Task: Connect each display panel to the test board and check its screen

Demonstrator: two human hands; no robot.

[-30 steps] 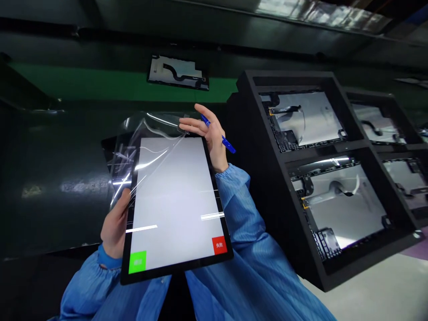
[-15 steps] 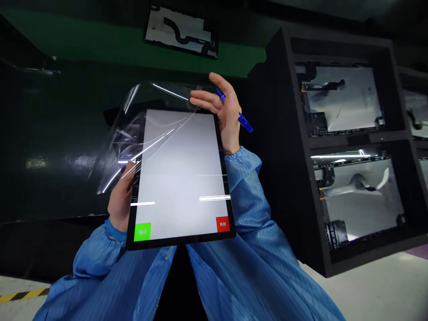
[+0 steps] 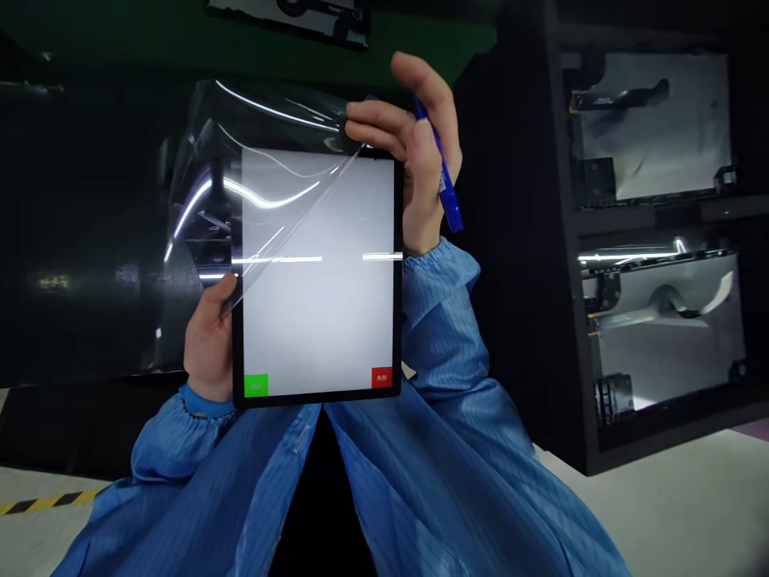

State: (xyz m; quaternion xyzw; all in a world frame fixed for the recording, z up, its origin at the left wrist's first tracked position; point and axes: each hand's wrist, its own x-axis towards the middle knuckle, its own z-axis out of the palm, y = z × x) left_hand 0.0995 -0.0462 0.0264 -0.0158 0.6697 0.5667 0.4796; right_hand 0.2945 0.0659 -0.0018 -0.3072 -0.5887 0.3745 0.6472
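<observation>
I hold a black-framed tablet (image 3: pixel 318 320) upright before me, its screen lit white with a green button at bottom left and a red one at bottom right. My left hand (image 3: pixel 207 340) grips the tablet's left edge. My right hand (image 3: pixel 414 152) pinches a corner of a clear protective film (image 3: pixel 240 176) at the tablet's top right. That film is partly peeled off the screen and curls away to the upper left. A blue pen (image 3: pixel 443 180) is tucked between the fingers of the same hand. Both arms wear blue sleeves.
A black foam rack (image 3: pixel 565 264) stands at the right, with bare tablet back panels (image 3: pixel 661 328) in its compartments. A dark conveyor with a green belt (image 3: pixel 120 40) runs behind, carrying another panel (image 3: pixel 288 14). A pale bench surface (image 3: pixel 678 513) lies at the lower right.
The tablet has risen and tilted more upright towards me. My right hand has moved up with the film corner, and the film has lifted further off the screen.
</observation>
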